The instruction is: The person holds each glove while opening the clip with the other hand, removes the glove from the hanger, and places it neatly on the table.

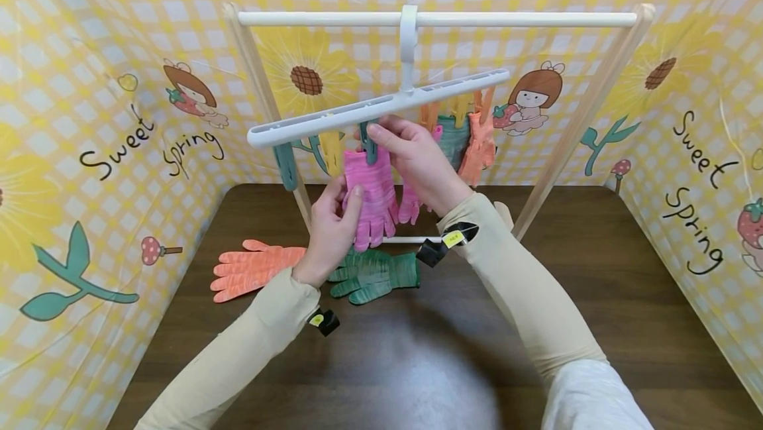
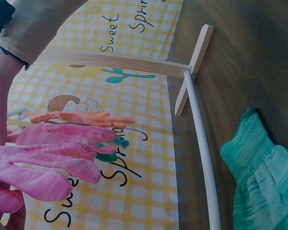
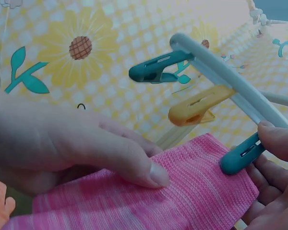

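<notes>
In the head view, one pink glove, near the centre, is pinched by the left hand, thumb against fingers, and one teal clip at its cuff by the right hand. Apparently three gloves, partly hidden, are hung toward two o'clock; on the counter, one orange glove is laid at eight, one green glove at six. "Sweet Spring" is printed on the wall covering at nine and three.
</notes>
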Available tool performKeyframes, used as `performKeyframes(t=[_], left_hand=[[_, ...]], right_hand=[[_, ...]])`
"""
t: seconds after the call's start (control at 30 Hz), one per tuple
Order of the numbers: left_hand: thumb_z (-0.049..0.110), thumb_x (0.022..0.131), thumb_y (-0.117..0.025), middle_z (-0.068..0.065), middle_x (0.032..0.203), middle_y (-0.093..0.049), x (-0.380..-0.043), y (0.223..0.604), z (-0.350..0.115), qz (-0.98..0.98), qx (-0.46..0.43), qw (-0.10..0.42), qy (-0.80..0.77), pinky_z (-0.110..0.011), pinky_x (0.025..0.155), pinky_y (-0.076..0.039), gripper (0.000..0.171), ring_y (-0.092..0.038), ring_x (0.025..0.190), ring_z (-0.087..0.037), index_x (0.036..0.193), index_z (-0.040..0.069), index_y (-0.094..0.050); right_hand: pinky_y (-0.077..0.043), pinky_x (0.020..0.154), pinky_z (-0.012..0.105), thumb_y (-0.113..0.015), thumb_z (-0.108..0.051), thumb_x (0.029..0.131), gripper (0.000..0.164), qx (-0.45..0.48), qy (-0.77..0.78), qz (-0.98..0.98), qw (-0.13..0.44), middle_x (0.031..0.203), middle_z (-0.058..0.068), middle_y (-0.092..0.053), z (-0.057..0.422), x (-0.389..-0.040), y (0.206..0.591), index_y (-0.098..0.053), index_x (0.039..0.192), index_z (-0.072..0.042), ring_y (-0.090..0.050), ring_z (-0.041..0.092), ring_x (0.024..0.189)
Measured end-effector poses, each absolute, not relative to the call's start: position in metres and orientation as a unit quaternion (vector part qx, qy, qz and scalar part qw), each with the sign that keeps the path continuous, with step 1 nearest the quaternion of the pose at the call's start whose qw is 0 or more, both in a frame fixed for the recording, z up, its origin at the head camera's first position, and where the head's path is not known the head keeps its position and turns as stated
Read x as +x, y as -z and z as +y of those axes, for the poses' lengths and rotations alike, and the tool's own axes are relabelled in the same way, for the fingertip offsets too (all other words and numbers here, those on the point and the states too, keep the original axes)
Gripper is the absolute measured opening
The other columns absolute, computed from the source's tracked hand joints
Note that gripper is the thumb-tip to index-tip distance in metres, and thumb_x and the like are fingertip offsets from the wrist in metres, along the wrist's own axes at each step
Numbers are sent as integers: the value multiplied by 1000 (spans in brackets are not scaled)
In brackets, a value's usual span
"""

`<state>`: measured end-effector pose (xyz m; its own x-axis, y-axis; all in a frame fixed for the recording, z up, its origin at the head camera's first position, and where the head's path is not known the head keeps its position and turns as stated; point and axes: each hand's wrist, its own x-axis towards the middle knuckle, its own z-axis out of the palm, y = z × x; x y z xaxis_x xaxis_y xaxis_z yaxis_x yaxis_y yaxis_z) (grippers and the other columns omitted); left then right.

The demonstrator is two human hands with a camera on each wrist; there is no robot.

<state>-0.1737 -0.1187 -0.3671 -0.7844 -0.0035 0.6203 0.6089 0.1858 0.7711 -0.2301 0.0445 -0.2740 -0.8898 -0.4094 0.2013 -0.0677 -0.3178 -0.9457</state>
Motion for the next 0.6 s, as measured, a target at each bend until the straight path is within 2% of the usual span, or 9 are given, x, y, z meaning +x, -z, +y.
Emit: performKeyframes(t=[0.1, 0.27, 0.6], left_hand=[[5, 106, -55, -14, 79, -60, -174, 369, -118, -726, -215, 259, 600, -19, 54, -42, 20, -51, 62, -8, 121, -8, -60], [3, 105, -56, -18, 81, -64, -174, 370, -118, -721, -221, 261, 603, -18, 56, -44, 18, -54, 64, -9, 117, -9, -61], [3, 103, -60, -3, 69, -51, -173, 379, -120, -732, -223, 270, 585, -19, 53, -33, 9, -42, 58, -8, 104, -5, -63]], right_hand=[[-38, 112, 35, -56, -13, 108, 22, -206, 789, 570, 106, 117, 5, -67, 44, -231, 275, -65, 125, -1, -57, 14, 118], [-38, 113, 35, -57, -13, 107, 18, -199, 794, 567, 91, 109, 1, -71, 42, -230, 276, -68, 120, -5, -60, 15, 115], [-42, 109, 34, -59, -12, 107, 14, -188, 797, 569, 82, 102, -2, -71, 41, -231, 277, -69, 115, -7, -66, 15, 104]])
